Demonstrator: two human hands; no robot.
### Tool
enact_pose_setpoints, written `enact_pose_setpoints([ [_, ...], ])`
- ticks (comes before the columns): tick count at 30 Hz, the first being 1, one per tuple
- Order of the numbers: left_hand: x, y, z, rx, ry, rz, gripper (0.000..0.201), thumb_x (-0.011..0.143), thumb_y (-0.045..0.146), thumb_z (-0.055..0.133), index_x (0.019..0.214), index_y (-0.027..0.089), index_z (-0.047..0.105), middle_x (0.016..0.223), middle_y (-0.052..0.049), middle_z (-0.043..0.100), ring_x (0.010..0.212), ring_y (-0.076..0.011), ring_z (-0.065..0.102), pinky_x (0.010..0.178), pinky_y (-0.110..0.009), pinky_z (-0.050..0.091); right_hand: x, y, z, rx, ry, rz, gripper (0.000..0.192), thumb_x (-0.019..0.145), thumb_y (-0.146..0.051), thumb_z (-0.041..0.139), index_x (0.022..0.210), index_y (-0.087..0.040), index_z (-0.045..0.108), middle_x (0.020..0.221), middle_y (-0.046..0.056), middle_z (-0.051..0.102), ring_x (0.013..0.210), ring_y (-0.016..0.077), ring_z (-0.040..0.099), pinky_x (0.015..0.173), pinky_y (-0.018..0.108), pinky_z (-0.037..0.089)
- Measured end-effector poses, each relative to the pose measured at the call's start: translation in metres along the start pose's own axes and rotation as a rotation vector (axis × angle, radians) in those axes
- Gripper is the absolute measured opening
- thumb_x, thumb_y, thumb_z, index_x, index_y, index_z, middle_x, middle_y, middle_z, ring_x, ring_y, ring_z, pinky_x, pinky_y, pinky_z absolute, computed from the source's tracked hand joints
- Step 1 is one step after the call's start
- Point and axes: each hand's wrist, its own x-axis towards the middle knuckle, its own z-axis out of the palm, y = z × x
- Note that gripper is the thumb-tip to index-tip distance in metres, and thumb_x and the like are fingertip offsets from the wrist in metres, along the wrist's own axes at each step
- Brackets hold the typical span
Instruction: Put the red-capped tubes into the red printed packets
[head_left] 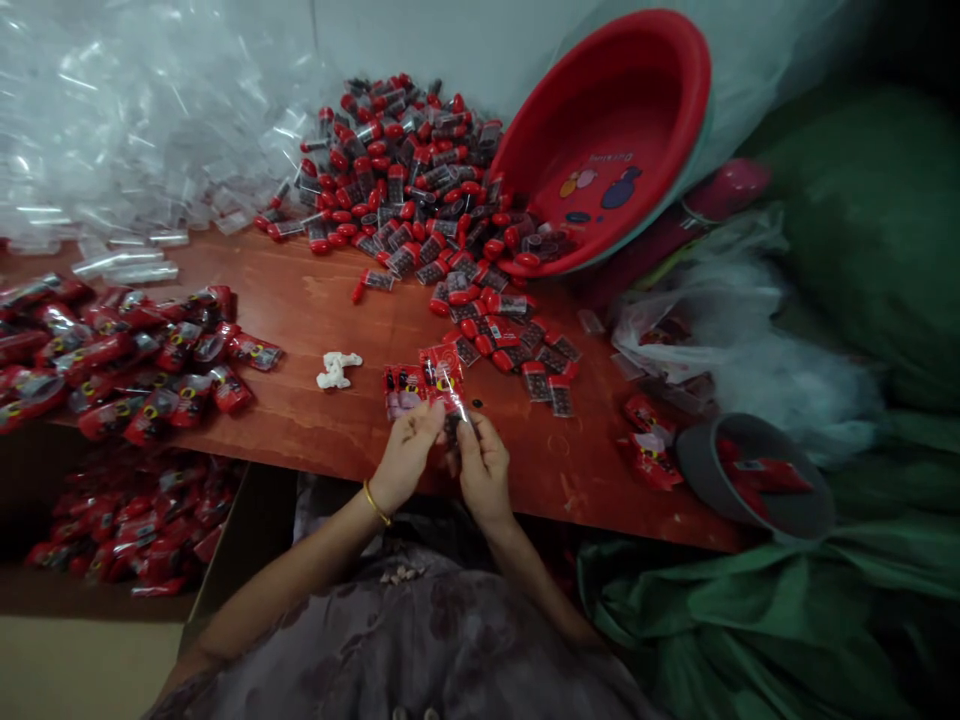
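Near the front edge of the table, my left hand pinches one side of a red printed plastic packet. On its other side, my right hand is closed at the packet's lower end, where something dark shows through between the fingers. Just behind and left of the hands lie more flat red packets. A small dark piece rests on the table beside my right hand. Several clear, red-capped containers with dark contents lie loose to the right. A crumpled white lump sits to the left.
A large pile of red-capped containers spills from a tilted red basin. Filled red packets are heaped at left, above a box of more. Clear plastic pieces fill the back left. A grey bucket stands right.
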Motion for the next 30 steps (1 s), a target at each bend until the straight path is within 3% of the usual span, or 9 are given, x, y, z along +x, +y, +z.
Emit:
enact_pose_setpoints([
  [5,0.006,-0.002,-0.004,0.051,0.060,0.004,0.039,0.070,0.053,0.067,0.066,0.014,0.062,0.060,0.002,0.055,0.056,-0.0080,0.045,0.053,-0.020,0.039,-0.001,-0.003,0.002,-0.108,0.037,-0.045,0.026,0.089,-0.045,0.045,0.086,-0.021,0.052,0.045,-0.010,0.041,0.036,0.0073,0.040,0.038,0.019,0.034],
  [9,0.002,-0.003,-0.002,0.080,0.065,0.021,0.039,0.071,0.053,0.065,0.067,0.014,0.064,0.060,0.003,0.054,0.056,-0.0075,0.043,0.055,-0.020,0.038,0.000,-0.005,0.004,-0.119,0.063,-0.057,0.025,0.089,-0.044,0.044,0.090,-0.020,0.052,0.051,-0.009,0.046,0.037,0.0068,0.042,0.037,0.019,0.034],
  [13,0.001,0.000,-0.006,0.182,0.033,0.066,0.036,0.074,0.050,0.063,0.069,0.015,0.065,0.058,0.002,0.055,0.057,-0.0095,0.047,0.057,-0.022,0.042,0.000,0.002,-0.004,-0.151,0.005,-0.086,0.022,0.091,-0.040,0.042,0.094,-0.021,0.053,0.063,-0.004,0.056,0.047,0.0090,0.051,0.047,0.021,0.043],
  [17,0.010,-0.003,-0.010,0.379,-0.021,0.172,0.025,0.079,0.039,0.060,0.083,0.016,0.071,0.071,-0.001,0.068,0.065,-0.0139,0.058,0.067,-0.025,0.048,0.005,0.020,-0.029,-0.309,0.062,-0.179,0.023,0.089,-0.037,0.045,0.103,-0.021,0.056,0.089,0.004,0.065,0.079,0.0155,0.061,0.075,0.031,0.050],
  [20,0.018,-0.014,-0.006,0.545,-0.097,0.250,0.021,0.079,0.032,0.061,0.092,0.020,0.073,0.090,-0.004,0.073,0.085,-0.0204,0.066,0.084,-0.033,0.049,0.013,0.034,-0.056,-0.423,0.106,-0.243,0.034,0.082,-0.039,0.056,0.111,-0.021,0.058,0.110,0.008,0.063,0.104,0.0216,0.056,0.095,0.041,0.043],
  [23,0.024,-0.031,0.001,0.617,-0.154,0.328,0.023,0.079,0.028,0.062,0.100,0.024,0.072,0.105,-0.004,0.072,0.102,-0.0233,0.064,0.098,-0.040,0.043,0.023,0.043,-0.078,-0.402,0.031,-0.248,0.036,0.079,-0.039,0.062,0.111,-0.023,0.061,0.113,0.008,0.063,0.106,0.0219,0.057,0.097,0.043,0.042],
  [27,0.027,-0.049,0.006,0.645,-0.269,0.350,0.028,0.082,0.027,0.059,0.108,0.028,0.067,0.110,-0.003,0.069,0.104,-0.0212,0.064,0.103,-0.041,0.039,0.033,0.052,-0.095,-0.290,-0.010,-0.272,0.017,0.076,-0.039,0.067,0.083,-0.024,0.070,0.095,0.004,0.069,0.093,0.0205,0.061,0.089,0.040,0.047],
  [30,0.027,-0.054,0.005,0.677,-0.265,0.343,0.027,0.082,0.024,0.059,0.107,0.027,0.068,0.108,-0.003,0.070,0.102,-0.0210,0.065,0.102,-0.041,0.041,0.037,0.057,-0.101,-0.272,-0.047,-0.306,0.014,0.073,-0.037,0.071,0.079,-0.024,0.072,0.089,0.004,0.070,0.091,0.0211,0.062,0.087,0.041,0.048],
])
